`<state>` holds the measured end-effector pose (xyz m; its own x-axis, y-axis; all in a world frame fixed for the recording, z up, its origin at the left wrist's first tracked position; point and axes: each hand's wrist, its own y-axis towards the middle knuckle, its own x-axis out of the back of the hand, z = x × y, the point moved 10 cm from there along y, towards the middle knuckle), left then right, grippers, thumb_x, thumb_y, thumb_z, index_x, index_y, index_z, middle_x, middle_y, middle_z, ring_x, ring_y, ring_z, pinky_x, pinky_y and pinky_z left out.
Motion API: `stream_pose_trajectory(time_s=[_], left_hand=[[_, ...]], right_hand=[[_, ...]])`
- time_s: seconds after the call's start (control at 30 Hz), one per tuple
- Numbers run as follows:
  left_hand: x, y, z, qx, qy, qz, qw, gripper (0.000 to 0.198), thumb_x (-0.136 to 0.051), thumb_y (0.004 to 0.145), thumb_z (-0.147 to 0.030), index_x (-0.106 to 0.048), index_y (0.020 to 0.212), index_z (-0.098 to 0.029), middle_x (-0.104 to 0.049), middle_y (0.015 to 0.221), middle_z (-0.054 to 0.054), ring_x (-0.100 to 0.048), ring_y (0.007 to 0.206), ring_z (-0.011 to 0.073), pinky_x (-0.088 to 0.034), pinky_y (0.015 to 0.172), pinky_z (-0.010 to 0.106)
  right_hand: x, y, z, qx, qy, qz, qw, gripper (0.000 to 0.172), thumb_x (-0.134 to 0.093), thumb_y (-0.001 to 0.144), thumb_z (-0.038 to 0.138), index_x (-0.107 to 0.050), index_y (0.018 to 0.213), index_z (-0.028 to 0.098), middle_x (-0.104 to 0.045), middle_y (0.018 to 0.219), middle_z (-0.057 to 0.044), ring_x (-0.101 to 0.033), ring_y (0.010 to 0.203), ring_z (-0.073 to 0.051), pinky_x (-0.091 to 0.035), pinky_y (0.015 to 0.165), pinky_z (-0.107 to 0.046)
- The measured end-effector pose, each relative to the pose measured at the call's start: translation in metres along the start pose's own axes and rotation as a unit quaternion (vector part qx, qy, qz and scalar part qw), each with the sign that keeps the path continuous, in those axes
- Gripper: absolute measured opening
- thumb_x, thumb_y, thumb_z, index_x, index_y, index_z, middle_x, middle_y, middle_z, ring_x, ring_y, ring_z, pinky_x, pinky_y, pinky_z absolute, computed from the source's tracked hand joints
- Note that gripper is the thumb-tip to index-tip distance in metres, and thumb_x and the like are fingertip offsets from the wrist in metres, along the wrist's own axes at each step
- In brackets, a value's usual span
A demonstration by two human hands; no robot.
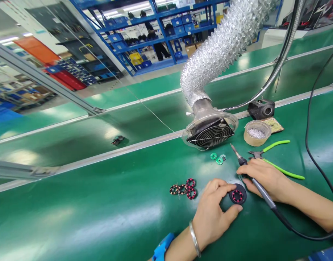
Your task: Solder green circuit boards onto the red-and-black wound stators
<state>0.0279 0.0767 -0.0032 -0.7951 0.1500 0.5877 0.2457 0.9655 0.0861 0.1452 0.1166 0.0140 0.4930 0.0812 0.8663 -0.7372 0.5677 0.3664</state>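
Observation:
My left hand (pixel 215 210) grips the rim of a round black holder (pixel 232 197) between fingertips and thumb. A black-and-red ring-shaped coil (pixel 237 196) sits in the holder's middle. A soldering iron (pixel 261 190) rests in my closed right hand (pixel 266 179), its tip pointing up and away to the left. Under my right fingers a small green piece (pixel 240 177) shows, mostly hidden. Several more ring coils (pixel 191 183) lie left of my left hand, some red, some copper-coloured. Small round green circuit boards (pixel 219 160) lie beyond my hands.
A fume extractor with a fan grille (pixel 211 134) hangs over the bench on a silver duct (pixel 217 47). Green-handled cutters (pixel 280 169), a tub of silvery bits (pixel 256 134) and a black iron stand (pixel 261 108) are at the right. The iron's cable (pixel 307 134) loops there.

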Motion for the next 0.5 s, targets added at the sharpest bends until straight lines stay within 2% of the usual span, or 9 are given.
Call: stream_pose_trajectory(time_s=[0.13,0.23,0.33,0.43,0.5], left_hand=[[-0.002,-0.002,-0.001,0.000,0.014,-0.046,0.999,0.033,-0.081,0.068,-0.012,-0.070,0.098,-0.020,-0.064,0.095,0.005,-0.061,0.088,0.0222,-0.052,0.078,0.038],[0.001,-0.005,-0.004,-0.006,0.025,-0.079,0.997,0.032,-0.082,0.065,-0.010,-0.068,0.093,-0.018,-0.064,0.093,0.006,-0.060,0.087,0.0227,-0.052,0.076,0.038],[0.001,-0.007,-0.006,-0.018,0.030,-0.086,0.996,0.029,-0.083,0.066,-0.011,-0.065,0.089,-0.016,-0.065,0.093,0.006,-0.060,0.086,0.0227,-0.052,0.075,0.038],[0.003,-0.008,-0.011,-0.059,0.007,-0.078,0.995,0.032,-0.081,0.070,-0.015,-0.064,0.097,-0.018,-0.065,0.099,0.007,-0.062,0.091,0.0222,-0.053,0.078,0.036],[0.006,-0.009,-0.018,-0.103,-0.006,-0.073,0.992,0.024,-0.075,0.078,-0.014,-0.066,0.098,-0.021,-0.066,0.099,0.005,-0.062,0.090,0.0192,-0.053,0.079,0.032]], right_hand=[[0.002,0.000,0.007,0.009,0.001,0.032,0.999,0.022,-0.047,0.090,0.016,-0.056,0.110,0.020,-0.061,0.086,-0.006,-0.055,0.078,-0.020,-0.044,0.071,-0.030],[0.002,0.001,0.011,0.021,-0.023,0.036,0.999,0.019,-0.043,0.094,0.017,-0.057,0.107,0.020,-0.057,0.078,-0.004,-0.053,0.073,-0.019,-0.043,0.068,-0.028],[0.006,0.001,0.012,0.047,-0.033,0.021,0.998,0.018,-0.043,0.094,0.016,-0.057,0.103,0.020,-0.053,0.071,-0.002,-0.050,0.069,-0.018,-0.042,0.063,-0.027],[0.016,0.001,0.007,0.033,0.034,-0.003,0.999,0.020,-0.047,0.092,0.014,-0.054,0.110,0.020,-0.059,0.079,-0.003,-0.054,0.072,-0.017,-0.045,0.064,-0.027],[0.022,0.001,0.004,0.007,0.094,-0.015,0.995,0.025,-0.052,0.091,0.016,-0.052,0.116,0.021,-0.065,0.090,-0.005,-0.059,0.077,-0.017,-0.049,0.068,-0.028]])
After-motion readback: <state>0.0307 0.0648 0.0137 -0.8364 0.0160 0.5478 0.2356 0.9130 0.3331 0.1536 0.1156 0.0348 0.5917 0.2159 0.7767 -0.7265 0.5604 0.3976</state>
